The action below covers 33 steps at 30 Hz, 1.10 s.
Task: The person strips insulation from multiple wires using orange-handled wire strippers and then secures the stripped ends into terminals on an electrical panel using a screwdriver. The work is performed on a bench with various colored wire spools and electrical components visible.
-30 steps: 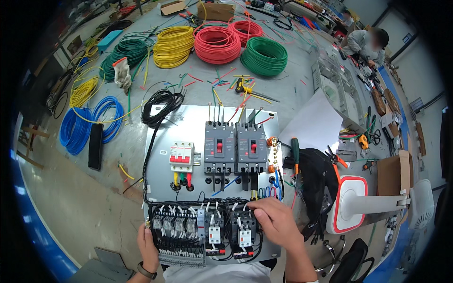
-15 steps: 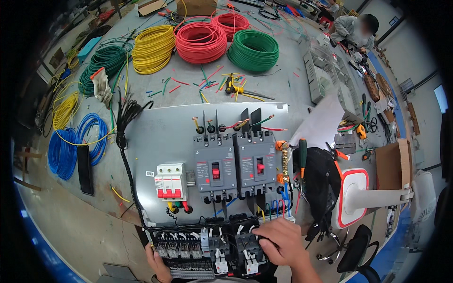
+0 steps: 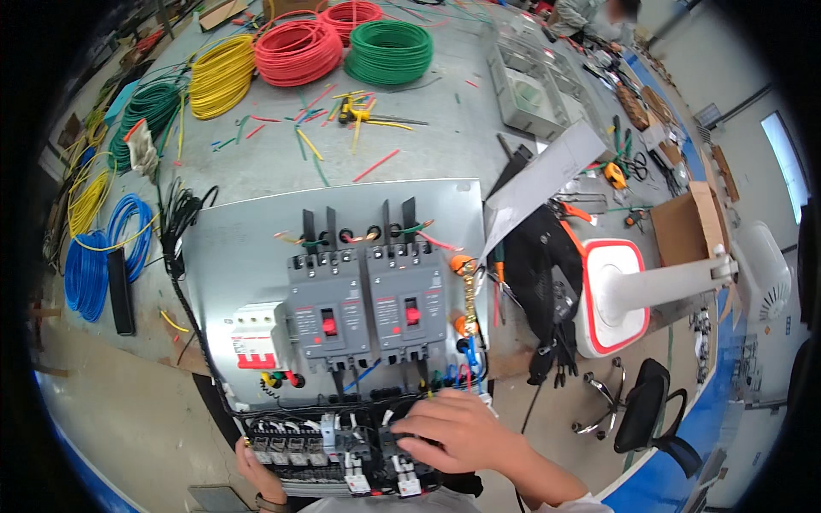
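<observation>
A metal mounting panel [image 3: 222, 256] lies before me, carrying two grey circuit breakers [image 3: 325, 321] with red toggles and a white miniature breaker [image 3: 260, 336] with red levers. Along its near edge runs a row of small relays [image 3: 286, 451], with black contactors [image 3: 351, 442] beside them. My left hand [image 3: 259, 474] grips the panel's near-left corner, fingers closed at the edge. Over the right-hand contactor, my right hand [image 3: 457, 432] is bent, its fingertips closed near the contactor's top. Whatever lies between those fingers is hidden. Coloured wires [image 3: 462, 372] come down just behind this hand.
Wire coils, yellow [image 3: 222, 77], red [image 3: 297, 53], green [image 3: 389, 53] and blue [image 3: 87, 278], lie on the table. Wire scraps and a yellow-handled tool [image 3: 359, 111] lie beyond the panel. At right are a white sheet [image 3: 547, 184], a black bag [image 3: 543, 265] and a red-rimmed white stand [image 3: 611, 299].
My view has shifted, so the panel and table appear farther left. My right hand stays at the same contactor, its fingers slightly more spread over it. My left hand still holds the corner.
</observation>
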Each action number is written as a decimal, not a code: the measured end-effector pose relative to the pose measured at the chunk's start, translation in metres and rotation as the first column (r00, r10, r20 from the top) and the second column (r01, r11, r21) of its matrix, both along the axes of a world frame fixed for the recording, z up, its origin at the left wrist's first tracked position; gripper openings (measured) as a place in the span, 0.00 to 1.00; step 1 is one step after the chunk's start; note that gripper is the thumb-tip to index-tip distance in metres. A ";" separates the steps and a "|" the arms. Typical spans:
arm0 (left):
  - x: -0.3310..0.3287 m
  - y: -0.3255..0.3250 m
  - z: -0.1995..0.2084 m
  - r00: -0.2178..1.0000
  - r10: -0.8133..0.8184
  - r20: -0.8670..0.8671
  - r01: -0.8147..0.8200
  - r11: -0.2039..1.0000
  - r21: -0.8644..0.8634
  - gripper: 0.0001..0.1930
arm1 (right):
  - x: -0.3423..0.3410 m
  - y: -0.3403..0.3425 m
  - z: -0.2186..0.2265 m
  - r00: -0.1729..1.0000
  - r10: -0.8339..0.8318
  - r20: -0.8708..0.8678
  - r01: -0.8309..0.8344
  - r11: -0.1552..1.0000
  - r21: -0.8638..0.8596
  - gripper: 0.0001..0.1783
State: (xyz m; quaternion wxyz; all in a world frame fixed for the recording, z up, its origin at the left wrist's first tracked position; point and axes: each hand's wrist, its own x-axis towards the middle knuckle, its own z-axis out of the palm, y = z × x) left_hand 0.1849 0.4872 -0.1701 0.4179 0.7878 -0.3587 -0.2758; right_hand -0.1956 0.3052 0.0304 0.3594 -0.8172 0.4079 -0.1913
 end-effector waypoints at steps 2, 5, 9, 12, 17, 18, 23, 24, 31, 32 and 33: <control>0.010 -0.007 -0.003 0.999 -0.032 -0.029 0.031 0.999 -0.032 0.23 | -0.002 -0.004 -0.006 0.996 0.085 0.033 -0.087 0.994 0.073 0.12; 0.028 0.004 -0.012 0.998 -0.042 0.043 0.043 0.999 -0.019 0.23 | -0.007 -0.025 0.007 0.975 0.221 0.020 -0.218 0.942 0.255 0.15; 0.039 0.006 -0.023 0.996 -0.075 0.047 0.078 0.995 -0.062 0.23 | 0.008 -0.065 0.088 0.935 0.292 -0.202 -0.249 0.945 0.211 0.18; 0.037 0.007 -0.030 0.992 -0.085 0.090 0.097 0.985 -0.141 0.23 | 0.025 -0.082 0.134 0.974 0.213 -0.072 -0.222 0.964 -0.146 0.19; 0.010 0.002 0.019 0.989 -0.104 0.103 0.114 0.988 -0.100 0.21 | 0.060 -0.104 0.154 0.983 0.081 0.162 -0.028 0.952 -0.303 0.16; 0.002 -0.004 0.030 0.989 -0.089 0.118 0.101 0.990 -0.099 0.21 | 0.060 -0.101 0.144 0.970 0.040 0.238 0.041 0.945 -0.324 0.15; 0.022 -0.022 0.077 0.994 0.012 0.105 0.010 0.979 -0.204 0.13 | 0.007 -0.079 0.107 0.897 -0.156 0.414 0.222 0.968 -0.116 0.13; 0.022 -0.033 0.090 0.996 0.028 0.082 -0.007 0.968 -0.249 0.12 | -0.005 -0.072 0.101 0.846 -0.306 0.437 0.315 0.947 0.053 0.11; -0.015 -0.161 0.192 0.921 -0.315 0.227 0.382 0.840 -0.385 0.05 | -0.030 -0.073 0.067 0.710 -0.573 0.410 0.579 0.806 0.123 0.08; -0.030 -0.185 0.205 0.908 -0.386 0.163 0.418 0.811 -0.410 0.05 | -0.028 -0.074 0.067 0.702 -0.577 0.417 0.588 0.800 0.116 0.08; -0.040 -0.211 0.213 0.851 -0.461 0.251 0.525 0.760 -0.383 0.07 | -0.026 -0.079 0.067 0.733 -0.535 0.421 0.569 0.821 0.052 0.08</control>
